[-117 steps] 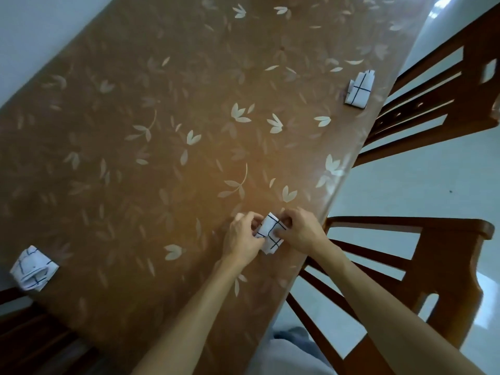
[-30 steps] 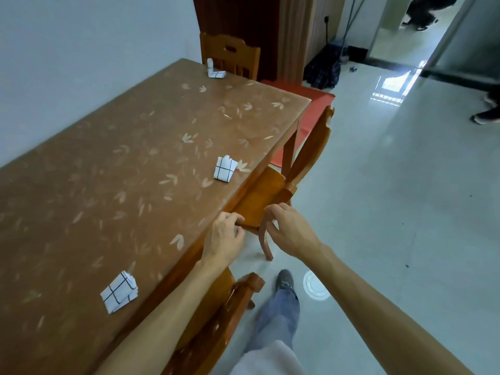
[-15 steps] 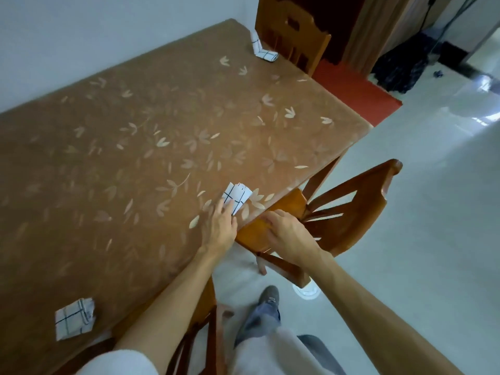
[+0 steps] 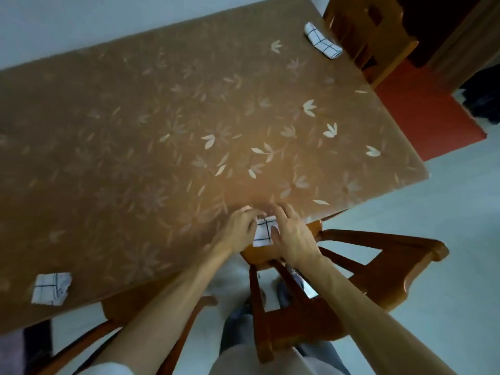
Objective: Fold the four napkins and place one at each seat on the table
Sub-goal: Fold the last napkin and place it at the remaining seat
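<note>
A folded white napkin with dark grid lines [image 4: 264, 230] lies at the near edge of the brown leaf-patterned table [image 4: 167, 147], above a wooden chair. My left hand [image 4: 239, 228] grips its left side. My right hand [image 4: 293, 235] rests on its right side, with the fingers over its top edge and the thumb on the cloth. A second folded napkin [image 4: 51, 288] lies at the table's near left edge. A third napkin [image 4: 322, 44] lies at the far right end, in front of another chair.
One wooden chair [image 4: 359, 280] stands tucked under the table below my hands, a second [image 4: 151, 328] to its left, a third [image 4: 370, 31] at the far end. A red mat [image 4: 422, 117] lies on the pale floor. A white wall runs along the table's far side.
I have stepped closer to the table's right seat. My right hand left the chair back and joined my left hand on the napkin, which now sits at the table's edge.
</note>
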The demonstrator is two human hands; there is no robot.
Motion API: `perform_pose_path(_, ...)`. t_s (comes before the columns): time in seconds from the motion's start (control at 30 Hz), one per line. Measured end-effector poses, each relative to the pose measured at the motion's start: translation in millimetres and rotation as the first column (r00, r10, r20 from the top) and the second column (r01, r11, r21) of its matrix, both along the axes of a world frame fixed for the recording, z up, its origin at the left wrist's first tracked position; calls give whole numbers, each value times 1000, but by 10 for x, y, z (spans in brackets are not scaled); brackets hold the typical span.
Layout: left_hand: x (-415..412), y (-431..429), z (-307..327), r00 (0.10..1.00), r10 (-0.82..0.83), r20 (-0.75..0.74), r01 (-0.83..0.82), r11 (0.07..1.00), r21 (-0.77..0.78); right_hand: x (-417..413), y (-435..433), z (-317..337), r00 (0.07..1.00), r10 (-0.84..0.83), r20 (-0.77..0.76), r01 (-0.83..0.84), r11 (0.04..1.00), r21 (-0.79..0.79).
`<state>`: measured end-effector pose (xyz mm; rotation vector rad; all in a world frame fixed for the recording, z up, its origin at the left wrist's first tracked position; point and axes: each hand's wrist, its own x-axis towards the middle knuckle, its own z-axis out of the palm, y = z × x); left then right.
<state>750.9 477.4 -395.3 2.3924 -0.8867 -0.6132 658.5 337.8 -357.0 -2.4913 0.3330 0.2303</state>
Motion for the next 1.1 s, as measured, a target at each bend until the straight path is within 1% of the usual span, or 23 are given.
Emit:
perform_pose_path(0.03, 17, -63, -10, 998, 48, -35, -48, 999, -5, 48, -93, -31, 1000, 27, 0, -27, 1000, 0)
perform_pose_path(0.07, 29, -106, -42, 996, 77, -54, -75, 997, 26, 90, -186, -81, 997, 69, -15, -69, 998, 3)
perform_pose_path(0.13, 36, -132, -123, 988, 138, -69, -128, 982, 138, 143, -333, -234, 969, 228, -99, -230, 973, -8)
perform_pose_path(0.17, 19, -134, -154, 978, 199, -69, -183, 966, 184, 146, -378, -301, 938, 313, -148, -322, 946, -36)
perform_pose_path(0.2, -20, -139, -169, 961, 270, -56, -254, 947, 194, 141, -410, -391, 912, 375, -168, -387, 921, -50)
perform_pose_path(0.23, -85, -139, -184, 943, 332, -31, -324, 933, 158, 133, -431, -477, 902, 393, -175, -404, 914, -29)
perform_pose_path(0.3, -267, -139, -196, 911, 412, 17, -412, 909, 57, 152, -479, -675, 947, 300, -113, -300, 954, 17)
perform_pose_path(0.33, -356, -123, -217, 899, 438, 30, -439, 898, 32, 189, -497, -685, 939, 332, -90, -335, 942, -21)
perform_pose_path(0.37, -433, -114, -220, 890, 457, 9, -457, 889, 26, 233, -512, -718, 926, 373, -65, -376, 925, -59)
perform_pose_path(0.43, -545, -103, -206, 887, 448, -114, -444, 894, 60, 312, -544, -711, 916, 398, -51, -398, 917, -1)
perform_pose_path(0.47, -576, -101, -206, 893, 421, -158, -414, 907, 76, 364, -553, -721, 911, 412, -17, -412, 911, -11)
perform_pose_path(0.53, -588, -112, -214, 908, 384, -170, -375, 923, 82, 440, -556, -727, 890, 454, -41, -454, 891, 4)
perform_pose_path(0.57, -560, -120, -221, 905, 395, -157, -389, 919, 71, 468, -573, -733, 898, 439, -37, -437, 898, 52)
perform_pose_path(0.67, -378, -151, -209, 864, 496, -82, -496, 868, 32, 561, -667, -653, 952, 306, -24, -291, 926, 241)
perform_pose_path(0.7, -310, -179, -189, 858, 512, -43, -513, 859, 7, 602, -683, -616, 963, 268, -29, -249, 927, 280)
perform_pose_path(0.77, -196, -231, -157, 845, 534, 40, -533, 846, -35, 707, -701, -583, 979, 205, 15, -200, 932, 302)
perform_pose_path(0.8, -153, -249, -145, 836, 542, 84, -540, 840, -42, 752, -691, -586, 982, 183, 38, -186, 941, 282)
perform_pose_path(0.87, -120, -267, -166, 823, 537, 185, -542, 840, -29, 794, -672, -603, 982, 183, 52, -188, 972, 144)
perform_pose_path(0.93, -144, -284, -229, 828, 487, 277, -510, 860, 15, 758, -653, -683, 962, 262, 73, -262, 965, -1)
perform_pose_path(1.0, -218, -306, -286, 859, 408, 311, -446, 893, 62, 657, -647, -783, 939, 332, 90, -329, 943, -50)
perform_pose_path(1.1, -337, -285, -348, 885, 318, 339, -380, 915, 134, 523, -644, -817, 932, 358, 53, -356, 933, -48)
